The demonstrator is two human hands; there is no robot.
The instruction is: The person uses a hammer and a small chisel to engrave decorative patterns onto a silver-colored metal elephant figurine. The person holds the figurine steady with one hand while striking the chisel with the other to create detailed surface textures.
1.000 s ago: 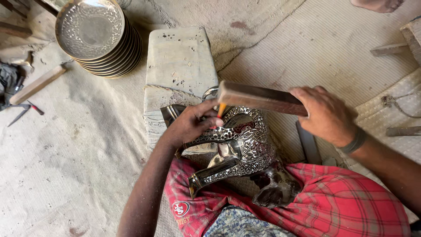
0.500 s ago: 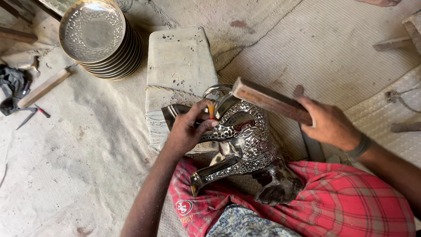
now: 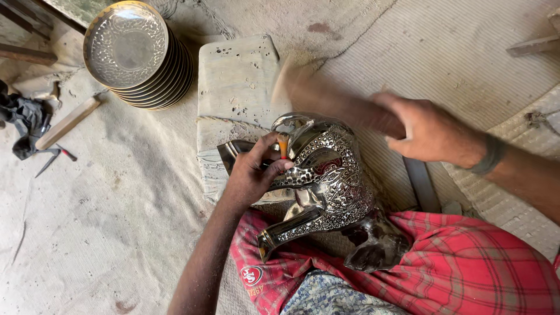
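Observation:
An ornate embossed silver metal vessel (image 3: pixel 332 181) with a spout lies across my lap on red checked cloth (image 3: pixel 466 262), its top resting on a pale stone block (image 3: pixel 233 81). My left hand (image 3: pixel 254 175) pinches a small orange-tipped punch (image 3: pixel 283 146) upright against the vessel's side. My right hand (image 3: pixel 429 131) grips a brown wooden mallet-like block (image 3: pixel 332 99), blurred with motion, raised above and beyond the punch.
A stack of several embossed metal plates (image 3: pixel 131 49) stands at the far left. A wooden stick (image 3: pixel 67 123), small pliers (image 3: pixel 52 157) and dark cloth (image 3: pixel 23 119) lie on the floor at left. A flat metal bar (image 3: pixel 421 184) lies under my right wrist.
The wooden block has swung away from the punch, up and toward the stone block, and is now blurred. My left hand has kept the punch on the vessel.

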